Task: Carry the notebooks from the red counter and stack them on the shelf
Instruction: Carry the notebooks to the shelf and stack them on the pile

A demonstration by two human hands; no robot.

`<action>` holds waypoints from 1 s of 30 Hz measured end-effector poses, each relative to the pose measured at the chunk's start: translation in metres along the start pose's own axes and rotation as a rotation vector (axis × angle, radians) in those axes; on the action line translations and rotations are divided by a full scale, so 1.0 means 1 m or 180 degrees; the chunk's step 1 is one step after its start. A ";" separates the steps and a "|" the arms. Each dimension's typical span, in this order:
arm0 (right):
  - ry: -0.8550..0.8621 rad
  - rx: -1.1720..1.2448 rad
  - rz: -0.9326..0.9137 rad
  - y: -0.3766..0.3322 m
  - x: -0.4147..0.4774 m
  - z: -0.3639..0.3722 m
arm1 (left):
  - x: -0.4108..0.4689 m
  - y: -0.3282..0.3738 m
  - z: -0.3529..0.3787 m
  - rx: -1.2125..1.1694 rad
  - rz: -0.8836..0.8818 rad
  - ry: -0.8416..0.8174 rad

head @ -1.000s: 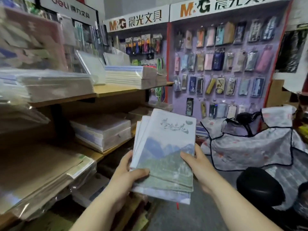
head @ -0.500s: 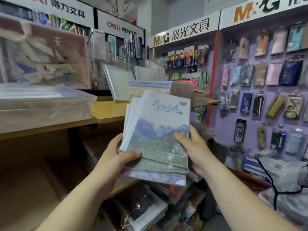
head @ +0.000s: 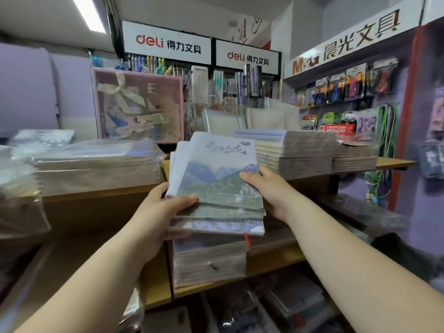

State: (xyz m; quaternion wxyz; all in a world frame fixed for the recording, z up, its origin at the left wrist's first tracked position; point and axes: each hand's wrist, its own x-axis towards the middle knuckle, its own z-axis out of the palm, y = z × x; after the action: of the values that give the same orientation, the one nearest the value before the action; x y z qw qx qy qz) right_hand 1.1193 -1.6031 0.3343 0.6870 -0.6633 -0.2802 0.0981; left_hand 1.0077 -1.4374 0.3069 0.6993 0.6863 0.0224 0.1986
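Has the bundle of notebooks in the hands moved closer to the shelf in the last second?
Yes. The notebooks, held by the left hand and right hand, have risen from beside the lower shelves to the top shelf, next to the stack there.

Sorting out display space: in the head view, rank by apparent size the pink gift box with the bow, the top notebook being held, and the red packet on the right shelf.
1. Pink gift box.
2. Top notebook, close in size; it is nearer the camera, so this order is unsure.
3. Red packet, clearly smallest.
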 end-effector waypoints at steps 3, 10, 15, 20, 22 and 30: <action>-0.0077 0.0016 0.0120 -0.006 0.008 0.001 | 0.001 0.004 0.006 -0.0077 -0.0135 0.0104; 0.0011 0.0018 0.0180 -0.002 0.022 -0.002 | 0.010 0.003 0.015 -0.0219 -0.0233 0.0055; 0.0069 0.0017 0.0485 -0.009 0.041 -0.005 | 0.020 0.003 0.006 -0.0310 0.0118 -0.0381; 0.0302 -0.0505 0.0648 -0.020 0.053 -0.003 | 0.025 -0.008 0.008 0.0868 0.0806 0.0108; 0.0268 -0.0580 0.0656 -0.021 0.059 -0.001 | 0.032 -0.011 0.005 0.1256 0.1080 0.0357; 0.0432 -0.1455 0.0108 -0.014 0.075 -0.010 | 0.047 -0.018 0.009 0.2722 0.1668 0.1281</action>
State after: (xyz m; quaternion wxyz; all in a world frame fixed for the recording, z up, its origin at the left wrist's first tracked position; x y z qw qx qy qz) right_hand 1.1824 -1.5753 0.3673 0.5345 -0.8112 -0.2372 -0.0011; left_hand 1.0580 -1.4310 0.3017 0.2665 0.8407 0.0628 0.4672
